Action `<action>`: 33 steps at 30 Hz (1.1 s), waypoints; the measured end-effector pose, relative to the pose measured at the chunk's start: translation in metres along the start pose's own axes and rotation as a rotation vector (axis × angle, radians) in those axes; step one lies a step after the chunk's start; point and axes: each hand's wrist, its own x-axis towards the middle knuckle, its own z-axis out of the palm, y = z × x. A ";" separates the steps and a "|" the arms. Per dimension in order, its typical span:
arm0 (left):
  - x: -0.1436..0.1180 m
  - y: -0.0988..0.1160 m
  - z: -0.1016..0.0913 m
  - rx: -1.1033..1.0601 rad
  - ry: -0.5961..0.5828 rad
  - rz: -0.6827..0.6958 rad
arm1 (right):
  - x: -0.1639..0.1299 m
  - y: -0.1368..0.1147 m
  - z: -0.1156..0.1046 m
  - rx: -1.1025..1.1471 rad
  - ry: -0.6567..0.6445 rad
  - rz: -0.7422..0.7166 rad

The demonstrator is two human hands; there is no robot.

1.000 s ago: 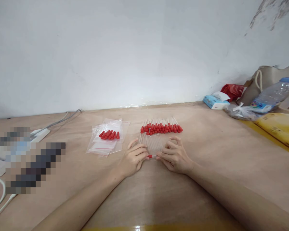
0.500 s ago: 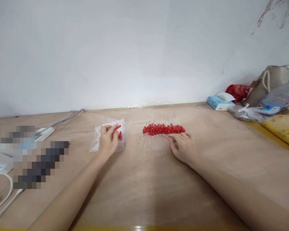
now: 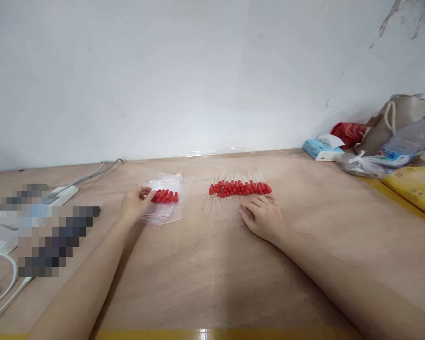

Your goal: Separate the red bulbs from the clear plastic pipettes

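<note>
My left hand (image 3: 136, 204) is at the left end of a small pile of red rubber bulbs (image 3: 165, 196). Its curved fingertips touch the nearest bulbs, and the fingers look slightly apart. Beneath the pile are clear zip bags (image 3: 177, 213). Resting with fingers spread at the right end of a row of thin glass droppers (image 3: 226, 212), my right hand (image 3: 264, 216) touches the clear tubes just below their red bulbs (image 3: 239, 188). The droppers lie side by side, tubes pointing both toward me and toward the wall.
Brown sheeting covers the table (image 3: 184, 283). On the left are a white power strip (image 3: 65, 196), cables and a blurred dark object (image 3: 60, 241). To the right stand a blue tissue pack (image 3: 322, 150), a plastic bottle (image 3: 416, 134), a tied clear bag (image 3: 361, 165) and a yellow package (image 3: 414, 189).
My left hand has moved left and let go of a red bulb, uncovering several bulbs on the bags. My right hand has shifted slightly left over the tubes.
</note>
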 end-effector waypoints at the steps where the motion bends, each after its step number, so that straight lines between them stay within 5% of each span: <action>1: 0.000 0.000 0.000 0.011 0.001 -0.008 | 0.000 0.000 0.000 0.002 -0.010 -0.003; 9: -0.003 0.008 -0.008 0.021 0.176 -0.048 | 0.000 -0.001 -0.004 0.026 -0.060 -0.010; 13: -0.019 0.044 -0.007 -0.062 0.310 0.187 | 0.000 -0.001 -0.004 0.031 -0.063 -0.007; 17: -0.035 0.091 0.013 -0.112 0.102 0.534 | 0.000 0.000 -0.004 0.036 -0.059 -0.004; 19: -0.038 0.112 0.028 -0.134 0.010 0.584 | 0.000 0.001 -0.003 0.039 -0.059 -0.006; 25: -0.034 0.142 0.067 -0.258 -0.126 0.436 | -0.001 0.004 -0.002 0.072 -0.067 0.022; 33: -0.030 0.149 0.079 -0.363 -0.085 0.271 | 0.000 0.002 -0.004 0.105 -0.094 0.041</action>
